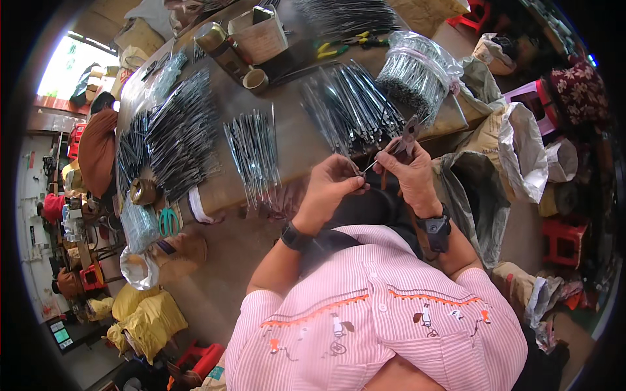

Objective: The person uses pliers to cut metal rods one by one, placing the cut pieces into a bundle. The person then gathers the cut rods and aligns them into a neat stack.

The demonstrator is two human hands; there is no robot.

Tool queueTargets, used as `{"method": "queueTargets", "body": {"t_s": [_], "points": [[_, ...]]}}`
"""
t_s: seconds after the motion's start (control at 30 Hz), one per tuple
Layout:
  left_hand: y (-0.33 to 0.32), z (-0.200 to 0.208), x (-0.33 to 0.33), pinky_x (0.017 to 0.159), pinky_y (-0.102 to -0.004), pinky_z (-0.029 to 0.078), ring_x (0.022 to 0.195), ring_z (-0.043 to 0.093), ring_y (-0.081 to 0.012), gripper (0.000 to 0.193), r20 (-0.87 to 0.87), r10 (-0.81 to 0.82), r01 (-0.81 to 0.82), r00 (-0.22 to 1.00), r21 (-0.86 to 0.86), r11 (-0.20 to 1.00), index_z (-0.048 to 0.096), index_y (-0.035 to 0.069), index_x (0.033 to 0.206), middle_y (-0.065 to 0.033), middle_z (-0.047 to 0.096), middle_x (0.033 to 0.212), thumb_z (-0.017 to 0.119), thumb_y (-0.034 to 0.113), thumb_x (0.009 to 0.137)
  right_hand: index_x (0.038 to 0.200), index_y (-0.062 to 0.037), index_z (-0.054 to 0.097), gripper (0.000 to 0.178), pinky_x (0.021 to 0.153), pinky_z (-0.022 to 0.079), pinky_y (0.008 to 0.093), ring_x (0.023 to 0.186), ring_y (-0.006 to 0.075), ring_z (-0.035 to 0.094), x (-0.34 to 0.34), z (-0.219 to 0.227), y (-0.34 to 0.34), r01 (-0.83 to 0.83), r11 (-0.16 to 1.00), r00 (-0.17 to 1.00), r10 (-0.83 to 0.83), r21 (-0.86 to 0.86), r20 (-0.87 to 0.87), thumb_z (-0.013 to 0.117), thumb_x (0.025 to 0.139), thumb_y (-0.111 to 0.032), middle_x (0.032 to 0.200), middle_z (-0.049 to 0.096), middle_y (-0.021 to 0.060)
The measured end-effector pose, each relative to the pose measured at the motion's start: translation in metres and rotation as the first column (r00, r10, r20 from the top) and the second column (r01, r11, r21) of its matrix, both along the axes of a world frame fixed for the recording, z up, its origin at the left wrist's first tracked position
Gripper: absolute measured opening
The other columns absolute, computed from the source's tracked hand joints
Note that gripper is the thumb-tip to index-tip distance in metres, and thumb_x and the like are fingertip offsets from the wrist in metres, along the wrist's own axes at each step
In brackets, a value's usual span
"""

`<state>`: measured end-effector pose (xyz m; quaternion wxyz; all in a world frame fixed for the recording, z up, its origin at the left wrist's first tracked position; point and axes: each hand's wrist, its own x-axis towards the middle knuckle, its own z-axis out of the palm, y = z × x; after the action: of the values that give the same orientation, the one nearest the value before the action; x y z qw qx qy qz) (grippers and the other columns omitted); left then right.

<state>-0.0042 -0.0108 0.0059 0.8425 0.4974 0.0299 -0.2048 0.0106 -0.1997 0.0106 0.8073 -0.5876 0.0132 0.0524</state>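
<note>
the room is a crowded workshop, with a bright opening (68, 72) at the far left, a yellow sack (153, 322) on the floor below it, and a long brown surface (292, 146) running across in front of the person. at the surface's left side i see green-handled scissors (170, 222) near its edge and a roll of brown tape (143, 191), beside a dark heap of metal strips (182, 137). next along lies a smaller row of strips (253, 153), with a round cup (255, 80) behind it.

then comes the left hand (330, 180), held just off the front edge, its fingers pinched together on a thin metal piece (368, 167); i can't make out that piece's full length. a broad spread of strips (355, 104) lies beyond it on the surface. the right hand (415, 173) meets the left from the other side, thumb and forefinger nearly closed at the thin metal piece, the rest of the fingers curled round a pair of pliers (409, 133) whose head points up and away. whether the pliers' jaws touch, i can't tell.

behind the right hand stands a plastic-wrapped bundle (417, 72) of strips; farther right are an open pale sack (521, 156) and a red stool (564, 241).
</note>
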Motion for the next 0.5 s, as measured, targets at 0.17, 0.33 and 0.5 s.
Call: {"method": "queueTargets", "body": {"t_s": [0.17,0.33,0.5], "points": [[0.002,-0.005,0.002,0.07,-0.0272,0.057,0.075,0.066,-0.0165,0.017,0.064,-0.015,0.01,0.998,0.081,0.997,0.058,-0.002,0.094,-0.0095,0.065,0.086,0.069,-0.002,0.082,0.095,-0.0017,0.062,0.013,0.054,0.05,0.023,0.065,0.0107,0.062,-0.013,-0.007,0.009,-0.108,0.993,0.992,0.105,-0.041,-0.066,0.071,0.085,-0.004,0.078,0.065,0.0036],[0.007,-0.007,0.002,0.067,-0.0257,0.056,0.074,0.066,-0.0159,0.016,-0.01,-0.017,0.019,1.0,0.154,0.988,0.059,-0.003,0.094,-0.0091,0.065,0.086,0.069,-0.002,0.082,0.101,0.0004,0.063,0.017,0.061,0.05,0.0221,0.069,0.0094,0.062,-0.005,0.003,0.003,0.074,0.997,0.997,-0.075,-0.022,-0.018,0.069,0.085,-0.003,0.08,0.066,0.0044],[0.005,-0.004,-0.005,0.068,-0.0242,0.054,0.076,0.067,-0.0152,0.018,0.034,-0.141,0.131,0.989,0.216,0.968,0.059,-0.003,0.098,-0.0081,0.066,0.085,0.067,-0.005,0.081,0.106,0.0012,0.062,0.022,0.062,0.051,0.0238,0.068,0.0116,0.063,0.002,0.002,-0.005,0.071,0.997,0.997,-0.072,-0.029,-0.034,0.069,0.086,-0.006,0.088,0.069,0.0092]]}}
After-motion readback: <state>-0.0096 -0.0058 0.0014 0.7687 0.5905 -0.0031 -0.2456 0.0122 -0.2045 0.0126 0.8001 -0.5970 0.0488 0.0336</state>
